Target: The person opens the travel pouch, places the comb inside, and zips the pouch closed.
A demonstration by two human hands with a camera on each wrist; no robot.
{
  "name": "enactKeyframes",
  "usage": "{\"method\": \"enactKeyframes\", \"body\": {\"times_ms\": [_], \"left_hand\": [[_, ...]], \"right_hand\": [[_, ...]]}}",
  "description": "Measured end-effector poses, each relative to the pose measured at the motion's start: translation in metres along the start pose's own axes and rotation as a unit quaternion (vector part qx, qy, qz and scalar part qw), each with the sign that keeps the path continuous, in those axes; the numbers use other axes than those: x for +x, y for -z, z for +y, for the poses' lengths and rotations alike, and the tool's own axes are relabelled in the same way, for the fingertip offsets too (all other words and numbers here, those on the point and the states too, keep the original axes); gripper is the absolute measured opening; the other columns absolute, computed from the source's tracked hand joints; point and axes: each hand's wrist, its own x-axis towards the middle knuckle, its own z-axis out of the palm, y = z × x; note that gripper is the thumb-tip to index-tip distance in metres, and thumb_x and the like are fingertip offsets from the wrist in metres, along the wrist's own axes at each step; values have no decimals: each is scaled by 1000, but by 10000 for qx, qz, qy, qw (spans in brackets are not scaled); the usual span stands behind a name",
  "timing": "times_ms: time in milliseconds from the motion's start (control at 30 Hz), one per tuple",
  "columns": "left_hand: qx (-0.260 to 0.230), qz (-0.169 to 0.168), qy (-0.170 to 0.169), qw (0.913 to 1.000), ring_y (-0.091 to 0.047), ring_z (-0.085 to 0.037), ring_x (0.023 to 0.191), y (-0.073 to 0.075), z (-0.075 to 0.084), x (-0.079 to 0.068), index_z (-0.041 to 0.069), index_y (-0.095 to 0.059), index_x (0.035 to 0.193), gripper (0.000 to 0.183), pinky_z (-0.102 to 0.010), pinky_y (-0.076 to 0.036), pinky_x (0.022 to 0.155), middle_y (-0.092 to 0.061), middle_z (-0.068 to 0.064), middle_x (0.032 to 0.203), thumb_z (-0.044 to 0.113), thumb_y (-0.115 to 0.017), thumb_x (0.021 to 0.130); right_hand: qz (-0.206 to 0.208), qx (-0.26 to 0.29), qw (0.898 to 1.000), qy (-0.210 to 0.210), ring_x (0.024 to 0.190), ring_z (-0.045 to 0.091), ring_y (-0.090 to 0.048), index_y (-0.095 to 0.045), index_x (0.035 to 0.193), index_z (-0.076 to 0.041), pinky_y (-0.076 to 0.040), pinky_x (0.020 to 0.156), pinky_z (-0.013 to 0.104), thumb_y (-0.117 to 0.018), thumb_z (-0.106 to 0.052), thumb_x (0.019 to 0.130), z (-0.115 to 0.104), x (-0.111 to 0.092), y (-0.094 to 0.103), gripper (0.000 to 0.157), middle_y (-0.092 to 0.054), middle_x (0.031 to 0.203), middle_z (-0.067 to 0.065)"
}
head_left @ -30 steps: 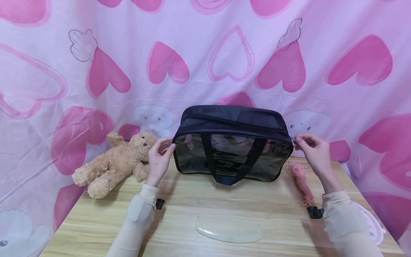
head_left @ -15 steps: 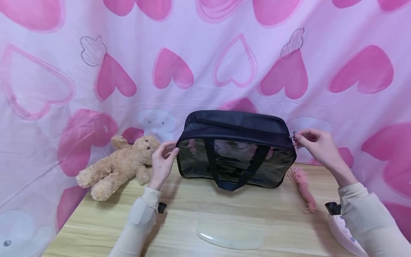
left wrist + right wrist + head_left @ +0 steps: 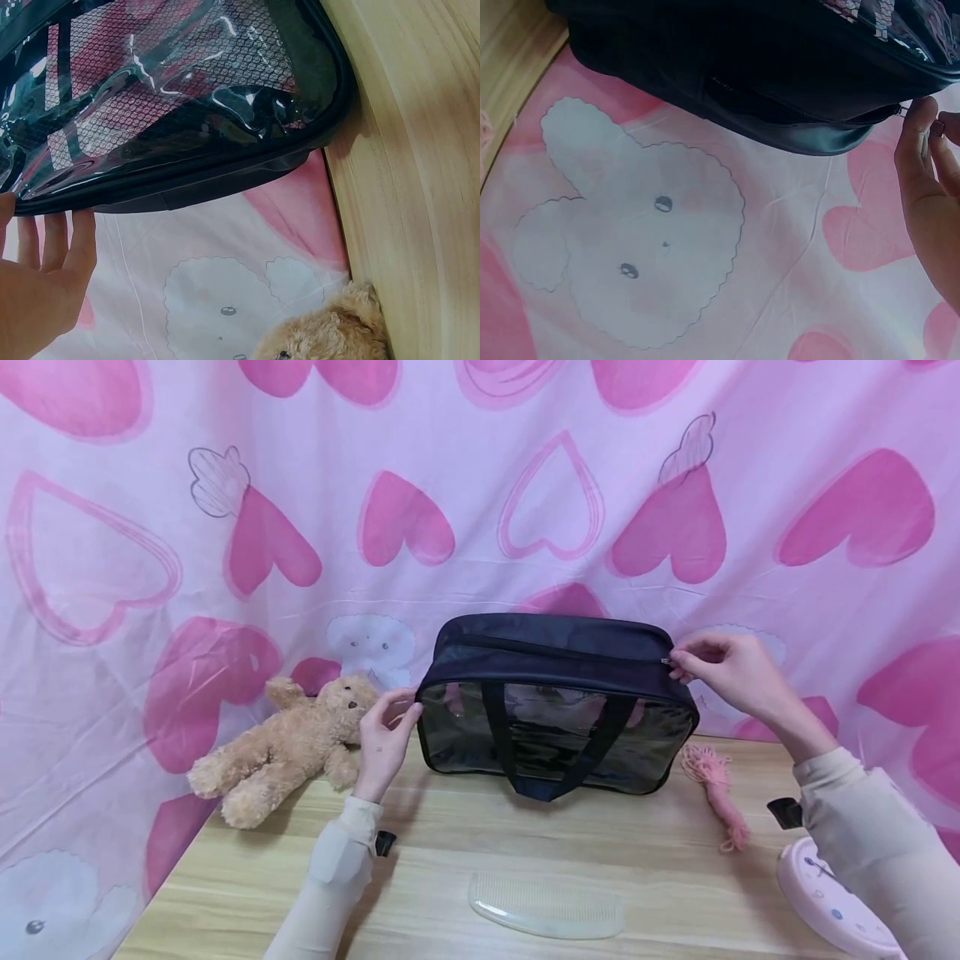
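Note:
A black bag (image 3: 461, 735) with a see-through front panel and dark strap handles stands upright at the back of the table. My left hand (image 3: 384, 739) holds its upper left corner; the left wrist view shows several fingers (image 3: 81, 240) behind the dark edge and the thumb in front. Along the bag's top runs a zipper (image 3: 540, 650), a narrow gap showing at its right part in the right wrist view. At the top right corner, my right hand (image 3: 738, 672) pinches the small metal zipper pull (image 3: 664, 661) between thumb and fingers.
A tan teddy bear (image 3: 292, 747) leans left of the bag. Pink yarn (image 3: 716, 797) lies to the right, near a pink-and-white oval object (image 3: 828, 897) partly under the right sleeve. A pale comb (image 3: 547, 906) lies at the front. A heart-patterned curtain (image 3: 480, 493) hangs behind.
With the zipper pull, my right hand has come up and left, from beside the bag's right end onto its top right corner. The left hand keeps its hold on the left corner.

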Motion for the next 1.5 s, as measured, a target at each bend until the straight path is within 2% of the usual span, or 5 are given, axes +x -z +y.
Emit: {"method": "enactKeyframes", "body": {"times_ms": [300,633,900,1133,1500], "left_hand": [[-71,-225,-95,9997,-62,-30,93,-5,-1,2,-11,-62,107,20,-39,-50,83,-64,-24,106,-4,-63,88],[-85,-207,-112,9997,-60,-40,95,-5,-1,2,-12,-61,106,19,-52,-48,83,-64,-26,105,-6,-62,88],[-4,-73,-80,9999,-62,-33,91,-3,-1,2,-11,-62,106,19,-34,-51,79,-65,-25,101,-6,-63,88],[-32,-71,-107,9999,-62,-28,92,-1,-1,2,-11,-62,106,19,-32,-51,79,-64,-25,102,-6,-63,88],[-79,-96,-120,9999,-64,-24,90,0,-4,2,-13,-61,107,21,-35,-51,79,-65,-25,100,-6,-63,88]], "right_hand": [[-94,-28,9997,-214,62,8,-65,-68,91,6,-51,60,16,-65,-2,88,-10,6,-2,8,-69,73,9],[-598,-754,9950,271,58,9,-65,-70,85,-5,-44,63,10,-67,-10,89,-35,31,-7,7,-69,69,1],[-981,-1051,9871,697,59,8,-63,-69,84,-8,-44,58,15,-66,-12,90,-55,57,-16,8,-67,67,-5],[-1443,-966,9831,580,61,10,-63,-68,87,-6,-47,59,16,-64,-14,91,-71,71,-23,10,-68,71,-1],[-1800,-1143,9730,885,62,8,-64,-68,87,-6,-50,63,19,-66,-10,90,-90,84,-34,5,-67,70,-3]]}}
